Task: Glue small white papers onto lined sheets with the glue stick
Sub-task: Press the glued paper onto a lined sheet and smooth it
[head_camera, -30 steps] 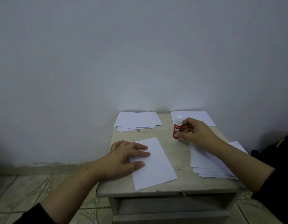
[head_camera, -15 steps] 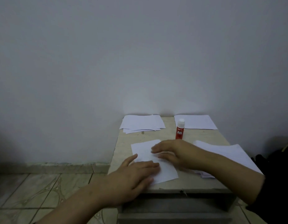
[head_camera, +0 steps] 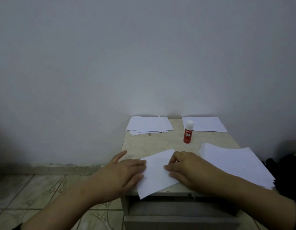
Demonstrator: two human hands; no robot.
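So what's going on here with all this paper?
A person is working at a small table, pressing a white sheet flat with the left hand and the right hand on either side of it. A red glue stick stands upright, untouched, further back. A stack of lined sheets lies to the right, and two more paper piles sit by the wall.

One head-worn wide-angle view looks forward and slightly down from close behind a small table (head_camera: 160,143) (its top low in frame), bare wall (head_camera: 144,55) filling the upper half.
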